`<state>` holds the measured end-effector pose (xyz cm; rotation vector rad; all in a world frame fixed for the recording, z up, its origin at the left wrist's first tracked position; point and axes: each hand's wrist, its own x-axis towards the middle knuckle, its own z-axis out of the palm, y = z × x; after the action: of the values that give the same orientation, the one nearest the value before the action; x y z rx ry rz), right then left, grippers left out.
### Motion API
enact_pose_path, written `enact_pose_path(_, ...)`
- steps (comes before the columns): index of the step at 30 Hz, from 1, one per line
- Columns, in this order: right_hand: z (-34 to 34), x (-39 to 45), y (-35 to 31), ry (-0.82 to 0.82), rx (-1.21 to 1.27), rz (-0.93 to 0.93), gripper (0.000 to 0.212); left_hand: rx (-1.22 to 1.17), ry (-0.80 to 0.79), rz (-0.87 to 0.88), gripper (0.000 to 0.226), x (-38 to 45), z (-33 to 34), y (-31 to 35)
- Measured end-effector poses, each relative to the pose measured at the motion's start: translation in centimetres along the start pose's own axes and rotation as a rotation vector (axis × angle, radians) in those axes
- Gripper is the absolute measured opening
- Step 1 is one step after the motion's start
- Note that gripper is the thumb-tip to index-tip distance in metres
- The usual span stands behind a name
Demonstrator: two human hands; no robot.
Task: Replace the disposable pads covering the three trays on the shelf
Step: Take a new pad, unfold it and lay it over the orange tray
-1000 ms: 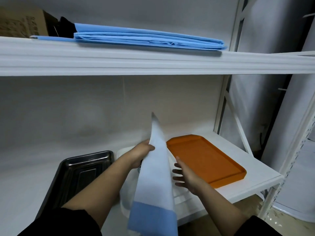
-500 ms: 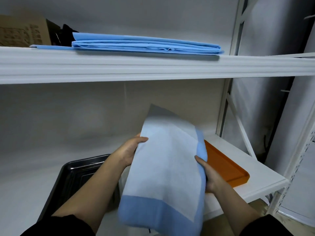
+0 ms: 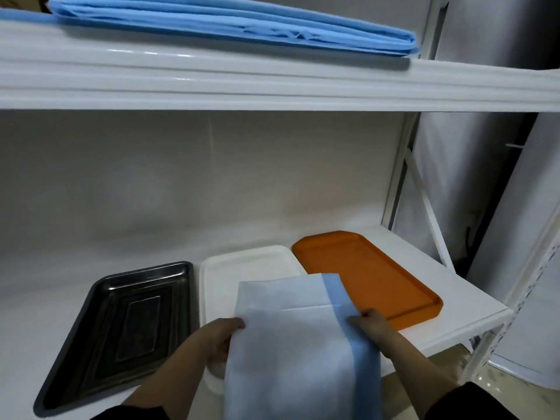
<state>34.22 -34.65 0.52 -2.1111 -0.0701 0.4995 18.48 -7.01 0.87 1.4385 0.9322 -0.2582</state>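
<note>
Both hands, left hand (image 3: 222,336) and right hand (image 3: 371,324), are pinching the thin white blue-bordered disposable pad (image 3: 298,344) by opposite edges, keeping it spread above the white rectangular plastic tray (image 3: 251,262), seemingly for removal.

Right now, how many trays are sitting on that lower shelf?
3: black metal tray at left, white tray in the middle, partly under the held pad, orange tray at right.

Lower white shelf (image 3: 454,286) carries black metal tray (image 3: 121,322), white tray (image 3: 218,283), orange tray (image 3: 372,277); upper shelf (image 3: 272,80) carries folded blue pads (image 3: 236,25).
</note>
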Motion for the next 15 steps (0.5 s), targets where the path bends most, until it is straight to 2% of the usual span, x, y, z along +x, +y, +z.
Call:
enact_pose_path(2, 0.3, 0.3, 0.0, -0.032, -0.042, -0.023, 0.026, 0.005, 0.011, 0.121, 0.02, 0.8, 0.5, 0.3)
enact_pose_path(5, 0.4, 1.5, 0.3, 0.001, -0.151, -0.112, 0.008, 0.068, 0.04, 0.359, 0.057, 2.0, 1.0, 0.3)
enact_pose_path(7, 0.1, 2.0, 0.3, 0.055, -0.25, -0.197, 0.01, 0.138, 0.044, 0.481, 0.064, 1.6, 1.3, 0.5)
enact_pose_path(9, -0.3, 2.0, 0.1, 0.087, -0.266, -0.258, 0.007, 0.239, 0.03, 0.473, 0.062, 1.2, 1.6, 1.1)
enact_pose_path(12, -1.4, 1.5, -0.5, 0.142, -0.21, -0.363, 0.01, 0.356, 0.081, 0.508, 0.048, 0.7, 1.9, 2.3)
enact_pose_path(15, -2.9, 1.2, -1.2, 0.21, -0.19, -0.413, 0.009, 0.333, 0.145, 0.614, 0.046, -0.3, 2.7, 3.8)
